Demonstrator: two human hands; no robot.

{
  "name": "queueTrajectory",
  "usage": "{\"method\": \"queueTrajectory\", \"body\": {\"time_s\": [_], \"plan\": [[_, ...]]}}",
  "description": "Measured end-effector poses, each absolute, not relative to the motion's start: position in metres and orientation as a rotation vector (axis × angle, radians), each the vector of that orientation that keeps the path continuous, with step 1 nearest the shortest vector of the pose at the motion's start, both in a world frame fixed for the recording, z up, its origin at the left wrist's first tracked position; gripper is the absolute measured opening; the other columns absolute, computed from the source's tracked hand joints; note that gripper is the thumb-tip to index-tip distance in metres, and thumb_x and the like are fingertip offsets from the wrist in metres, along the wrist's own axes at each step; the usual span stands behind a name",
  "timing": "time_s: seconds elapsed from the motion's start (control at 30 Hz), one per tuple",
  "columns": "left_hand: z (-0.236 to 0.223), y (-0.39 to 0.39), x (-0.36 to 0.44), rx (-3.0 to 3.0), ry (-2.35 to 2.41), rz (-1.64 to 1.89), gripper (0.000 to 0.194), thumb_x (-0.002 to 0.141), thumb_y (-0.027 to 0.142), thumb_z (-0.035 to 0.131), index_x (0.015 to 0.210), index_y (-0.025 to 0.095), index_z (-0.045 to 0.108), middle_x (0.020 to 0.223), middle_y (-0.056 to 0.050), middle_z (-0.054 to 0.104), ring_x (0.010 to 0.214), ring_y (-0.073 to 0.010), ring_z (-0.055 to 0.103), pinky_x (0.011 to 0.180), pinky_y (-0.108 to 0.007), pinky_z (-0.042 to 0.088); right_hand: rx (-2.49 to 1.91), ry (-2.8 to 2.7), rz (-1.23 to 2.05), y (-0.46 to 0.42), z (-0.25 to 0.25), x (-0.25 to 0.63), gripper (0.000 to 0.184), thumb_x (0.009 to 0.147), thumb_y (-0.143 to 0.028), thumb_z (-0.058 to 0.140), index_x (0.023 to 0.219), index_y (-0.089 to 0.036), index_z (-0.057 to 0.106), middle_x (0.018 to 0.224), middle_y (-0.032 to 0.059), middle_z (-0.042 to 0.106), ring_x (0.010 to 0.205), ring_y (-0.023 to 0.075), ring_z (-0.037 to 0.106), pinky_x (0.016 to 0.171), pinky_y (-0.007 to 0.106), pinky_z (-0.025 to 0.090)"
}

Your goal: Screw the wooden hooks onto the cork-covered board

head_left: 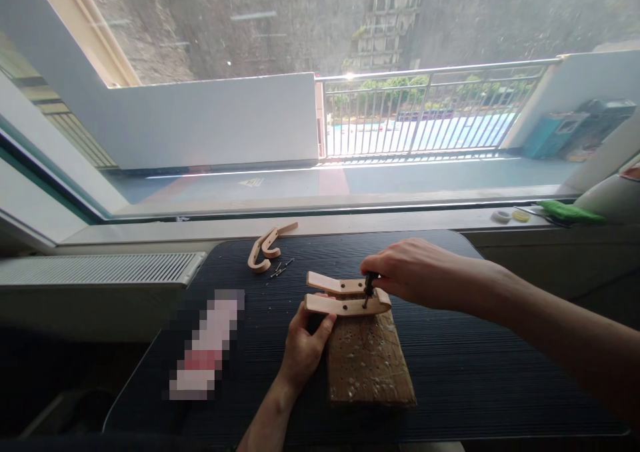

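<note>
My right hand (403, 269) is closed around the dark handle of a screwdriver (369, 285), its tip down at a hole in the nearer wooden hook (327, 305). That pale bent-wood hook lies across the far end of a block wrapped in brown tape (367, 365), which is dotted with small holes. With thumb and fingers, my left hand (305, 342) grips the left part of the same hook. Just behind it is a second wooden hook (323, 281), with dark holes along it.
More wooden hooks (257, 252) and several loose screws (281, 270) lie at the back left of the black table (450, 385). A blurred pinkish item (215, 339) is on the left. Tape rolls (501, 217) and a green cloth (570, 212) rest on the windowsill; a radiator (100, 269) stands left.
</note>
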State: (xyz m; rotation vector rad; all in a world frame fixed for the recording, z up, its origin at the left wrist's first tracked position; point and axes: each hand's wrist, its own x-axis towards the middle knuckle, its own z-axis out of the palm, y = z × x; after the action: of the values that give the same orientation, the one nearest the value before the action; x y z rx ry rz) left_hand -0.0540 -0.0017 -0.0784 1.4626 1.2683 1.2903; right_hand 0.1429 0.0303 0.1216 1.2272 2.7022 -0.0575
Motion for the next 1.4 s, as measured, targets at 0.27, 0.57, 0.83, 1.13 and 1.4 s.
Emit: {"method": "queueTrajectory", "body": {"time_s": [0.27, 0.57, 0.83, 1.13, 1.4], "plan": [[-0.0785, -0.0015, -0.0537, 1.454, 1.259, 1.316, 0.028, 0.075, 0.032, 0.064, 0.100, 0.019, 0.063, 0.104, -0.006, 0.067, 0.104, -0.0230, 0.059, 0.093, -0.035, 0.044, 1.275, 2.701, -0.040, 0.0299, 0.1188, 0.1423, 0.022, 0.086, -0.026, 0.043, 0.085, -0.020, 0.063, 0.070, 0.0040, 0.065, 0.063, 0.0171, 0.059, 0.050, 0.026, 0.025], [-0.0778, -0.0020, -0.0538, 1.468, 1.261, 1.305, 0.028, 0.075, 0.031, 0.064, 0.101, 0.019, 0.063, 0.105, -0.006, 0.066, 0.104, -0.0224, 0.058, 0.093, -0.035, 0.043, 1.199, 2.736, -0.135, 0.0297, 0.1247, 0.1463, 0.018, 0.081, -0.019, 0.046, 0.086, -0.023, 0.064, 0.079, 0.0027, 0.067, 0.073, 0.0179, 0.061, 0.056, 0.025, 0.030], [-0.0782, -0.0014, -0.0540, 1.417, 1.270, 1.290, 0.032, 0.073, 0.034, 0.066, 0.102, 0.019, 0.063, 0.105, -0.006, 0.066, 0.104, -0.0228, 0.059, 0.094, -0.034, 0.044, 1.208, 2.739, -0.098, 0.0330, 0.1169, 0.1466, 0.020, 0.083, -0.020, 0.044, 0.081, -0.020, 0.064, 0.077, 0.0039, 0.067, 0.071, 0.0171, 0.061, 0.056, 0.026, 0.030], [-0.0767, -0.0023, -0.0533, 1.407, 1.247, 1.309, 0.031, 0.073, 0.034, 0.066, 0.101, 0.019, 0.064, 0.107, -0.006, 0.066, 0.106, -0.0226, 0.058, 0.096, -0.033, 0.041, 1.265, 2.661, -0.045, 0.0303, 0.1198, 0.1451, 0.025, 0.087, -0.028, 0.041, 0.081, -0.019, 0.064, 0.072, 0.0055, 0.066, 0.066, 0.0179, 0.060, 0.053, 0.026, 0.028], [-0.0770, -0.0025, -0.0539, 1.452, 1.250, 1.299, 0.029, 0.076, 0.033, 0.064, 0.101, 0.019, 0.063, 0.105, -0.006, 0.067, 0.104, -0.0228, 0.059, 0.094, -0.034, 0.043, 1.199, 2.710, -0.090, 0.0279, 0.1212, 0.1477, 0.018, 0.082, -0.018, 0.045, 0.086, -0.021, 0.062, 0.076, 0.0033, 0.067, 0.070, 0.0176, 0.061, 0.054, 0.025, 0.029]]}}
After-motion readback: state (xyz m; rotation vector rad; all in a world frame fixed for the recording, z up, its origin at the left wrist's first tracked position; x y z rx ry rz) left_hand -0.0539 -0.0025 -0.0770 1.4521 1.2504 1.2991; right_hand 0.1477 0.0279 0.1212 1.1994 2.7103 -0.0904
